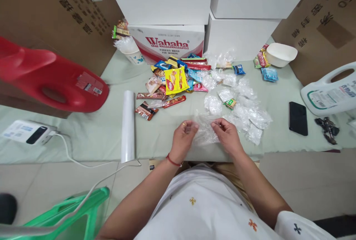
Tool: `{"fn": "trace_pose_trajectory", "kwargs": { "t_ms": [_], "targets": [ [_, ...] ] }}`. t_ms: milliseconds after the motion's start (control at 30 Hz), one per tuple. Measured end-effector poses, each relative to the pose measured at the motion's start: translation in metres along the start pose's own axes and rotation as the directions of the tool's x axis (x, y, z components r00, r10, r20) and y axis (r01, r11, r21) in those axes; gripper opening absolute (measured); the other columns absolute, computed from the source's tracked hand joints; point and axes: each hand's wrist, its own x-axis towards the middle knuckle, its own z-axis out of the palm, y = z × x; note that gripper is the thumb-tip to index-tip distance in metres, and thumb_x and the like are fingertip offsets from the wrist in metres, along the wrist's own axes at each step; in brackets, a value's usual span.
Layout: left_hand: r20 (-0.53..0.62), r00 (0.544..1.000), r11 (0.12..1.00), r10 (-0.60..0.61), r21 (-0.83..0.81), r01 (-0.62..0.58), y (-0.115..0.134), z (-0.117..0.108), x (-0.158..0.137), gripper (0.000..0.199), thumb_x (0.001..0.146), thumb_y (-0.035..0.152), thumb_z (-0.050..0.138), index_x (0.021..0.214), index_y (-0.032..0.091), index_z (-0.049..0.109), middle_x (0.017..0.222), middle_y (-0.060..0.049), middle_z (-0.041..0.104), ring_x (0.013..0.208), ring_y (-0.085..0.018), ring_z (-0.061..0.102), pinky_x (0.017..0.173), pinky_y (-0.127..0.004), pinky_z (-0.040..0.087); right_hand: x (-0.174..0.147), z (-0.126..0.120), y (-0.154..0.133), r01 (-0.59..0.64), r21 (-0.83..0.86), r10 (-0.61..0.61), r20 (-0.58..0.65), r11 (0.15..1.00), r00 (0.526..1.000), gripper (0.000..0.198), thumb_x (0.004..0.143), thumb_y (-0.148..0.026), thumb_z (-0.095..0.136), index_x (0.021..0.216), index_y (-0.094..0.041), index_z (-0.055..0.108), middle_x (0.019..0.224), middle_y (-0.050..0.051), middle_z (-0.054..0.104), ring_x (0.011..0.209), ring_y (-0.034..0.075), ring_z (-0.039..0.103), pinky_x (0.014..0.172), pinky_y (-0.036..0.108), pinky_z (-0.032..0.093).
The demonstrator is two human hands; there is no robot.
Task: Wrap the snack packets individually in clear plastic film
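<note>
A clear plastic bag [205, 130] is stretched between my two hands above the near part of the table. My left hand [183, 136] pinches its left side, and my right hand [226, 134] pinches its right side. Just beyond lies a heap of wrapped snacks, with a yellow snack packet [176, 80] on top. Several crumpled clear bags [244, 110] spread to the right, and a small green-and-gold packet [230, 103] lies among them. To the left of my hands rests a roll of clear plastic film [128, 127].
Behind the snacks stands a Wahaha carton [172, 43]. A red jug [55, 80] and a white power unit [27, 132] with a cable are at left. At right are a white bowl [281, 54], a phone [298, 118], keys [327, 129] and a white jug [330, 91]. A green stool [91, 210] stands below.
</note>
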Motion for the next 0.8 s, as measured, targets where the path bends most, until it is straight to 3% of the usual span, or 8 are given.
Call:
{"fn": "trace_pose_trajectory", "kwargs": {
  "t_ms": [67,167,267,367,500,567,700,800],
  "targets": [
    [-0.012,1.000,1.000,-0.003,0.026,0.004,0.002,0.004,0.003,0.045,0.079,0.063,0.076,0.081,0.019,0.063,0.061,0.006,0.051,0.056,-0.011,0.046,0.054,-0.024,0.036,-0.001,-0.005,-0.001,-0.039,0.021,0.039,0.003,0.999,0.999,0.035,0.077,-0.056,0.079,0.084,-0.023,0.069,0.065,-0.005,0.052,0.055,0.011,0.036,0.051,0.026,0.025],
    [-0.015,1.000,1.000,0.024,-0.008,-0.024,0.002,0.006,0.001,0.051,0.085,0.069,0.067,0.075,0.020,0.060,0.055,0.007,0.042,0.050,-0.009,0.036,0.050,-0.024,0.030,-0.002,-0.014,-0.004,-0.099,-0.008,0.100,0.055,0.995,0.994,0.039,0.076,-0.059,0.079,0.086,-0.022,0.071,0.063,-0.004,0.053,0.054,0.012,0.038,0.050,0.026,0.029],
    [-0.009,1.000,1.000,0.023,-0.005,-0.023,0.001,0.005,-0.006,0.057,0.087,0.075,0.060,0.070,0.020,0.058,0.051,0.007,0.039,0.049,-0.010,0.035,0.048,-0.025,0.028,0.002,-0.021,-0.012,0.025,-0.050,-0.024,0.002,0.998,1.000,0.042,0.083,-0.060,0.074,0.104,-0.024,0.073,0.086,0.001,0.066,0.075,0.016,0.054,0.064,0.027,0.043],
    [0.012,1.000,1.000,0.007,0.022,-0.008,0.000,0.003,-0.011,0.064,0.087,0.079,0.055,0.062,0.020,0.053,0.047,0.006,0.037,0.046,-0.010,0.031,0.047,-0.027,0.025,0.010,-0.021,-0.024,0.112,-0.061,-0.113,-0.013,0.992,0.994,0.044,0.085,-0.058,0.073,0.118,-0.028,0.070,0.102,0.002,0.068,0.093,0.019,0.059,0.075,0.028,0.047],
    [0.029,0.999,0.994,0.041,0.097,-0.043,-0.001,-0.006,-0.010,0.071,0.092,0.079,0.045,0.052,0.021,0.045,0.046,0.003,0.039,0.047,-0.011,0.033,0.049,-0.029,0.027,0.021,-0.012,-0.034,0.017,-0.031,-0.014,0.105,0.999,0.994,0.037,0.077,-0.058,0.080,0.082,-0.022,0.072,0.069,-0.002,0.057,0.063,0.013,0.047,0.058,0.026,0.037],
    [0.019,0.995,0.982,0.097,0.161,-0.099,0.001,-0.013,-0.009,0.070,0.094,0.078,0.042,0.054,0.021,0.048,0.050,0.002,0.044,0.050,-0.012,0.038,0.052,-0.029,0.030,0.023,-0.008,-0.033,-0.067,0.044,0.063,0.095,0.997,0.993,0.041,0.072,-0.058,0.084,0.073,-0.021,0.068,0.062,-0.004,0.050,0.056,0.011,0.039,0.051,0.025,0.031],
    [0.067,0.961,0.921,0.267,0.276,-0.275,0.006,-0.027,-0.010,0.062,0.099,0.070,0.040,0.075,0.019,0.066,0.068,-0.002,0.058,0.064,-0.015,0.050,0.061,-0.028,0.040,0.022,-0.004,-0.025,-0.195,0.176,0.179,0.100,0.965,0.979,0.043,0.064,-0.056,0.089,0.072,-0.020,0.068,0.063,-0.004,0.051,0.055,0.009,0.039,0.047,0.023,0.027],
    [0.139,0.854,0.779,0.502,0.355,-0.516,0.008,-0.034,-0.013,0.056,0.105,0.060,0.036,0.099,0.019,0.074,0.095,-0.009,0.067,0.090,-0.020,0.062,0.082,-0.033,0.049,0.022,-0.004,-0.021,-0.235,0.256,0.221,0.085,0.938,0.972,0.044,0.060,-0.052,0.092,0.073,-0.019,0.068,0.063,-0.003,0.053,0.056,0.008,0.040,0.045,0.021,0.026]
  ]
}}
